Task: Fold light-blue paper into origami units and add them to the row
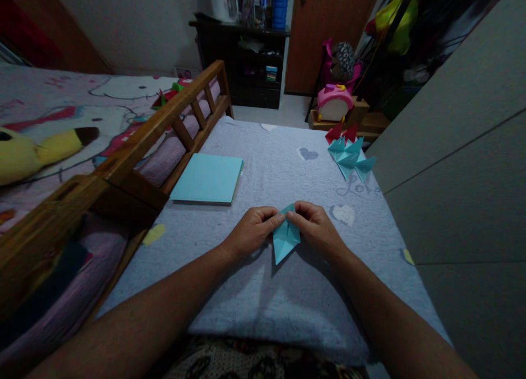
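Note:
A light blue folded paper piece lies on the grey bedsheet, its point aimed towards me. My left hand pinches its upper left edge with closed fingers. My right hand pinches the upper right edge the same way. The two thumbs nearly meet at the top of the fold.
A stack of light blue paper sheets lies to the left near a wooden bed rail. Several folded blue and red paper pieces sit at the far right by a grey wall. A yellow scrap lies at left.

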The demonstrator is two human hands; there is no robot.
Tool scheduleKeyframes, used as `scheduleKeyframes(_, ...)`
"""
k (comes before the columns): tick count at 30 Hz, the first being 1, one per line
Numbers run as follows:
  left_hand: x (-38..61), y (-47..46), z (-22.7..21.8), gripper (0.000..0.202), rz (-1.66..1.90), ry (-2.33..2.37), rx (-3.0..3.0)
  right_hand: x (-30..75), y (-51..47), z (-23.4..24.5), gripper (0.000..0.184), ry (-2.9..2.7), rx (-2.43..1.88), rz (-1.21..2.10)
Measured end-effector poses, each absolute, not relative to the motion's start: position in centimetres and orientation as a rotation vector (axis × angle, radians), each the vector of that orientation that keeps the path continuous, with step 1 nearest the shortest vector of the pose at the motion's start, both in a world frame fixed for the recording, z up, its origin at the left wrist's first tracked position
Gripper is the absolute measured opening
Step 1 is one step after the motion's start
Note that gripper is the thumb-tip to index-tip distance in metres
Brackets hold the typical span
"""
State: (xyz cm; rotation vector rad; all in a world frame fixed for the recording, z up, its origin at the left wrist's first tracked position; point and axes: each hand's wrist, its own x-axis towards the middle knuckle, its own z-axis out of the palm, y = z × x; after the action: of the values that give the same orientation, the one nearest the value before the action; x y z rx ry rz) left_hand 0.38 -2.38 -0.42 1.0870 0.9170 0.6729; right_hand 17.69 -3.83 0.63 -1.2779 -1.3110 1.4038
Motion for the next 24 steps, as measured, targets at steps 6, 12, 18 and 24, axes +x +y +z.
scheduleKeyframes(6,0.34,-2.32,-0.40,0.044,0.690,0.904,1.045,17.79,-3.87,0.66,0.023,-1.298,-1.269,1.415)
scheduleKeyframes(12,0.34,-2.19,-0.52,0.048,0.705,0.908,1.061,17.63,-3.79,0.36,0.024,-1.354,-1.303,1.325)
scheduleKeyframes(18,0.35,-2.07,-0.42,0.049,0.688,0.896,1.067,17.41,-3.77,0.15,0.024,-1.374,-1.327,1.289)
scheduleKeyframes(24,0.37,-2.06,-0.10,0.049,0.680,0.902,1.053,17.50,-3.87,0.45,0.023,-1.395,-1.320,1.283)
